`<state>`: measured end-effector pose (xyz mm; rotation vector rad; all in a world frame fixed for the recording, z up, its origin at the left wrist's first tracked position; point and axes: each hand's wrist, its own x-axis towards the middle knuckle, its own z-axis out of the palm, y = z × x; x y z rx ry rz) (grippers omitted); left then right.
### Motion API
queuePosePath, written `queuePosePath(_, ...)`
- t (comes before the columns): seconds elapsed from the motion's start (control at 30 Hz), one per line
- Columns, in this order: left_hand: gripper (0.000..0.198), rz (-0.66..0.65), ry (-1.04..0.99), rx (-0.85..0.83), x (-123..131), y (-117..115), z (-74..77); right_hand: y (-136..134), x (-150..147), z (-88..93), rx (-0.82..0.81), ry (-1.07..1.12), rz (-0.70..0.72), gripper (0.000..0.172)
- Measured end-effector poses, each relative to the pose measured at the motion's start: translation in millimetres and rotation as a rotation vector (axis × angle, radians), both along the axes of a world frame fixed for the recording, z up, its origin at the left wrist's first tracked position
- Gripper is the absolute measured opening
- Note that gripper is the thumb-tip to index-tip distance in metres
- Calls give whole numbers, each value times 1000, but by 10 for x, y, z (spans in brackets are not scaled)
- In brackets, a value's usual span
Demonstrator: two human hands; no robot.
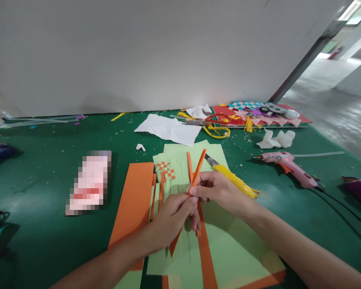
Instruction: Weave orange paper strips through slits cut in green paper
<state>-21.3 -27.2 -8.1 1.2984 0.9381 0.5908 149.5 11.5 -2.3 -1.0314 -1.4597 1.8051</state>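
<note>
Over the light green paper sheets, my left hand and my right hand meet with fingertips pinched together. Both are closed on a narrow orange paper strip, whose upper end sticks up in a V with a second orange length. More orange paper runs out below my fingers, partly hidden by them. Just left of my hands lie small orange and green woven checkered pieces. A yellow utility knife rests behind my right hand, its blade pointing away. An orange paper sheet lies to the left.
Scissors with red and yellow handles lie by a torn white paper. At right sits a pink glue gun with its cord, near crumpled tissue. A white wall closes off the green table behind.
</note>
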Motion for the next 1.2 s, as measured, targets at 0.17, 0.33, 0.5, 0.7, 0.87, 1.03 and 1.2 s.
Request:
queuePosePath(0.17,44,-5,22,2,-1,2,12,0,0,1,10,-37,-3,22)
queuePosePath(0.33,44,-9,19,19,-3,3,0,-2,-4,-1,23,-26,1,22)
queuePosePath(0.5,40,7,27,23,1,7,-6,-4,-10,13,34,-31,-1,24)
queuePosePath(0.7,37,34,5,-9,10,1,-5,-4,-13,8,53,-31,-28,25)
queuePosePath(0.87,34,37,-11,-19,12,8,18,0,-9,9,61,-1,-41,26)
queuePosePath(1.03,34,42,-26,-20,14,6,28,1,-12,14,63,-11,-52,27)
queuePosePath(1.2,39,44,-21,-12,10,-2,28,11,-19,26,46,12,-36,22)
